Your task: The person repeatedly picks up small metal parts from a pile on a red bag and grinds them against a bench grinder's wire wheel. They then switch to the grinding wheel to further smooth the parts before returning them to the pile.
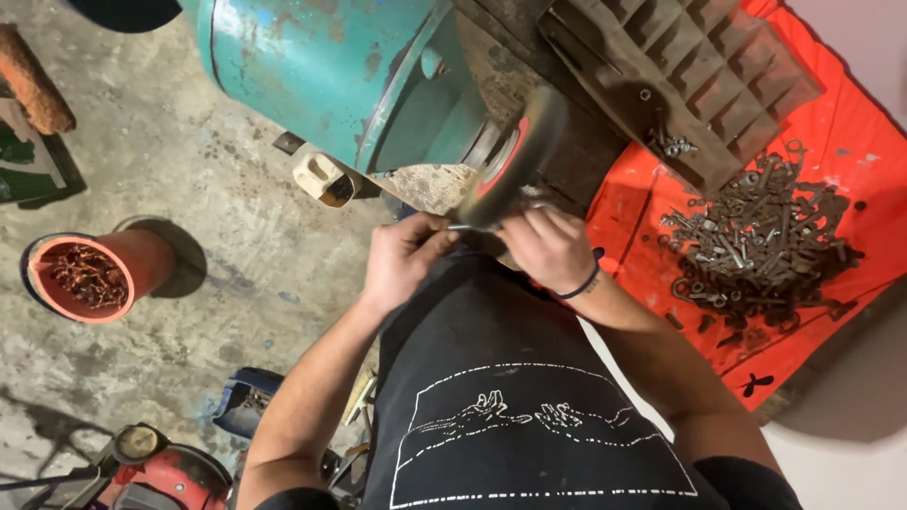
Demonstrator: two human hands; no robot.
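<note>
Now: 2 hands, L [402, 260] + R [548, 247], fingers pinching 1 small metal rod [460, 228] against 1 grinding wheel [510, 161].

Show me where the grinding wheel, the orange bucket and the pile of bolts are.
grinding wheel [515, 161], head view, on its grey rim.
orange bucket [151, 260], head view, on its outer wall.
pile of bolts [761, 236], head view, on the middle of the heap.
</note>
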